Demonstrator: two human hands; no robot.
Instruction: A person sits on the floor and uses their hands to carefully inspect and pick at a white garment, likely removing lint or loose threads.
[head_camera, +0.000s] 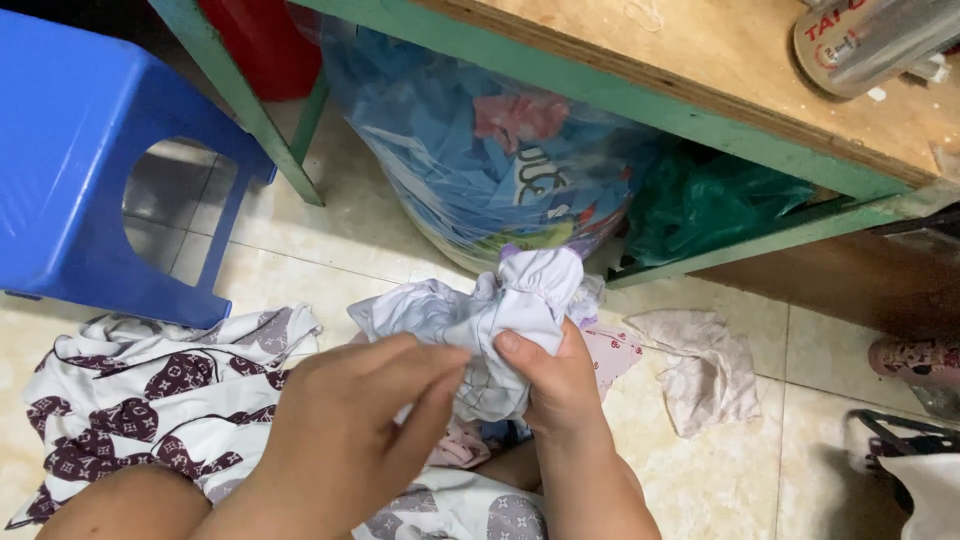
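Note:
My right hand (560, 385) grips a bunched pale white-and-lilac piece of cloth (525, 290) and holds it up above the floor. Its thumb presses on the front of the bundle. My left hand (350, 430) is just to the left of it, fingers stretched toward the cloth's loose side and touching its edge. Under both hands lies a white fabric with dark purple shapes (150, 390), spread over my lap and the tiled floor.
A blue plastic stool (70, 150) stands at the left. A green-framed wooden table (700, 90) spans the top, with a clear bag of blue clothes (480, 150) and a green bag (700, 200) beneath. A crumpled pale rag (710, 370) lies on the right tiles.

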